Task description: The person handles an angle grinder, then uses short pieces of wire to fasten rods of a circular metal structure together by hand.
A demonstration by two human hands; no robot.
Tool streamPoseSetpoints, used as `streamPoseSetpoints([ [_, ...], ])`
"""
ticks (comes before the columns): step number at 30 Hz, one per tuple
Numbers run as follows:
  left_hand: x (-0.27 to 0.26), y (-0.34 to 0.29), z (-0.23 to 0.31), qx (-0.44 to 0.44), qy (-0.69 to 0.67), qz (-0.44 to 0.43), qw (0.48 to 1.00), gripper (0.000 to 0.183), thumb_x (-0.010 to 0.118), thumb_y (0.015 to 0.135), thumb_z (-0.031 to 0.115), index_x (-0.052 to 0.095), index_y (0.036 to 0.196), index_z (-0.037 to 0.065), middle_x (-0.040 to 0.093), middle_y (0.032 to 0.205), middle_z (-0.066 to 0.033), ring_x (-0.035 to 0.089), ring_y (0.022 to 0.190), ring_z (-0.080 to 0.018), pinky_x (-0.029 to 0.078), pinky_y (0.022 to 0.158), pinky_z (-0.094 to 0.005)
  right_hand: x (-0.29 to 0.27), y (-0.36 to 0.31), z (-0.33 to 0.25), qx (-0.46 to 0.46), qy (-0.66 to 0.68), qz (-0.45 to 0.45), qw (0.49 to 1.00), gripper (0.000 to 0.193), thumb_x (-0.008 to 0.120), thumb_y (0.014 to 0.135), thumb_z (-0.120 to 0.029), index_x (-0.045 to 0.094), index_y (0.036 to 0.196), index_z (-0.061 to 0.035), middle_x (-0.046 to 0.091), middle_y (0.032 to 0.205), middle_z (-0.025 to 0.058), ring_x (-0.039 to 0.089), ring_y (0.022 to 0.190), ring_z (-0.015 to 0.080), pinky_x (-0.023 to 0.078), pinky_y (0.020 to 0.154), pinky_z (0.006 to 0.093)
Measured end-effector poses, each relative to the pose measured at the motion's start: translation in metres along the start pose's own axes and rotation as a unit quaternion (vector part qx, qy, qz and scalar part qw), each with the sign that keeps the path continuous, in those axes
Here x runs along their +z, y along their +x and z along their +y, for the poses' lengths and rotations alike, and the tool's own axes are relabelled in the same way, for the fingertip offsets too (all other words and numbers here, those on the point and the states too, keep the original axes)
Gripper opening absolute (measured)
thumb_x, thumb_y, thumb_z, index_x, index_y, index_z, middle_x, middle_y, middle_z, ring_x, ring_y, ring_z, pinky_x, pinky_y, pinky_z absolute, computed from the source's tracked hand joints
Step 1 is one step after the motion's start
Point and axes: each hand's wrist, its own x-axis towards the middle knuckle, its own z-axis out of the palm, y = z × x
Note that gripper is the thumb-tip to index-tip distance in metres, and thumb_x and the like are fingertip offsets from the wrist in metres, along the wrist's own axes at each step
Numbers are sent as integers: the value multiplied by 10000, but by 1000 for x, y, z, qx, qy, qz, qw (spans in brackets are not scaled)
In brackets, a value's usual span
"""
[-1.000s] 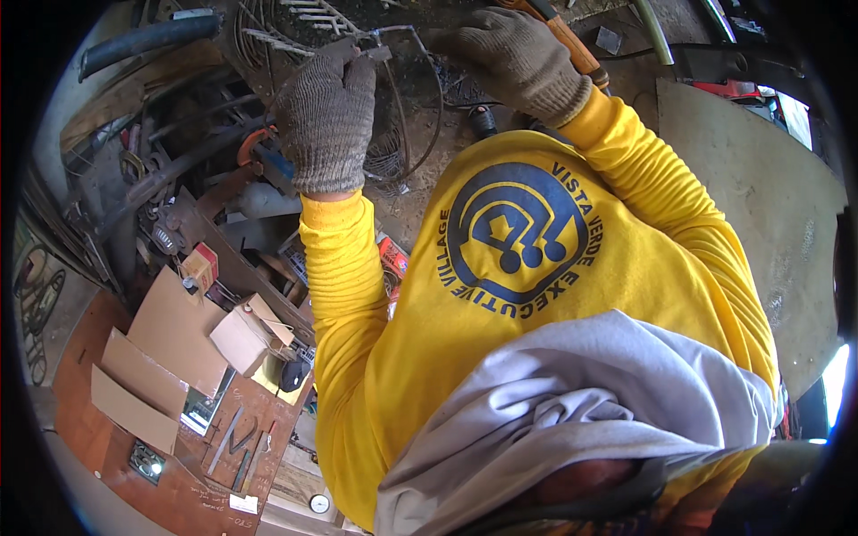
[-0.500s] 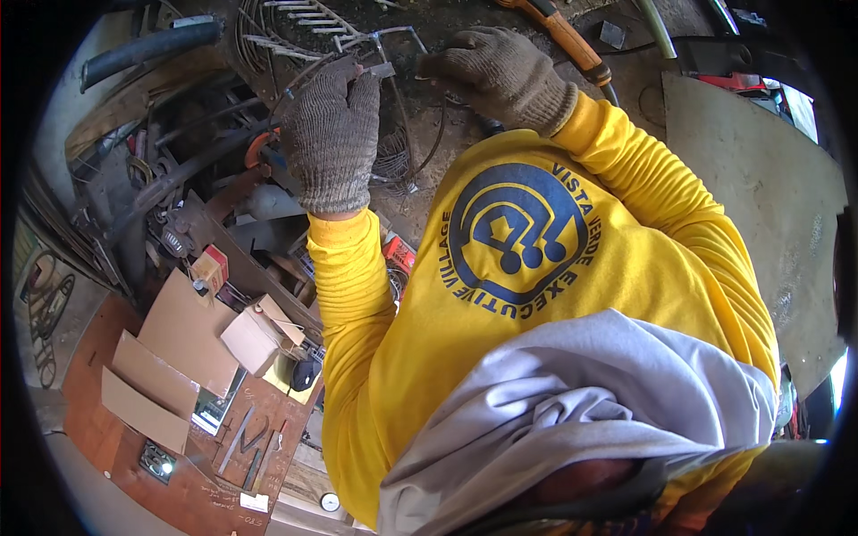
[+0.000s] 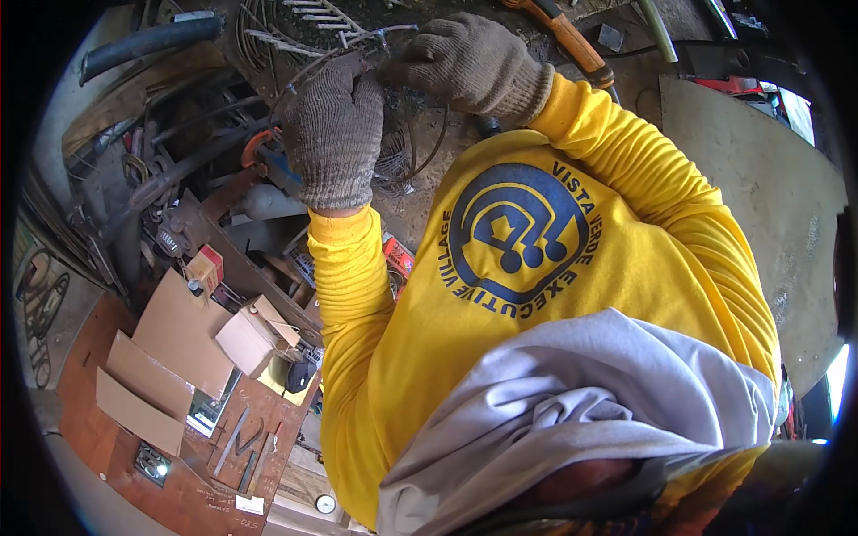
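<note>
Both my hands wear grey-brown knit gloves and work close together at the top of the view. My left hand is closed, fingertips pointing away from me, pinching a small metal piece that is mostly hidden. Right beside it, my right hand has its fingers curled in toward the left fingertips; what they grip is hidden. Thin bent metal rods run around and beneath the hands. Just beyond lies a white metal piece with parallel bars.
An orange-bodied power tool lies right of my right hand. At left, metal scraps surround a grey pipe. A brown table holds opened cardboard, a small box and hand tools. A large grey sheet stands at right.
My right hand has moved left, closing the gap to my left hand and covering the flat metal piece seen there before. The left hand has barely shifted.
</note>
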Motion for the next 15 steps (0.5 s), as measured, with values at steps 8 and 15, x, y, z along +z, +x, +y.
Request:
streamPoseSetpoints([
  [8, 1, -2, -2, 0, -59, 4, 998, 258, 706, 917, 236, 754, 1062, 28, 756, 1008, -148, 731, 933, -298, 559, 869, -382, -5, -48, 2, 78, 23, -28, 996, 343, 698, 838, -206, 725, 1180, -207, 712, 1114, 67, 681, 1064, 286, 567, 897, 421],
  [15, -5, -16, 2, 15, -64, -7, 998, 265, 716, 931, 238, 745, 1056, 6, 758, 994, -155, 739, 909, -299, 568, 843, -394, -13, -50, 0, 104, 57, 7, 993, 345, 726, 833, -212, 716, 1175, -175, 697, 1019, 80, 688, 977, 300, 573, 805, 420],
])
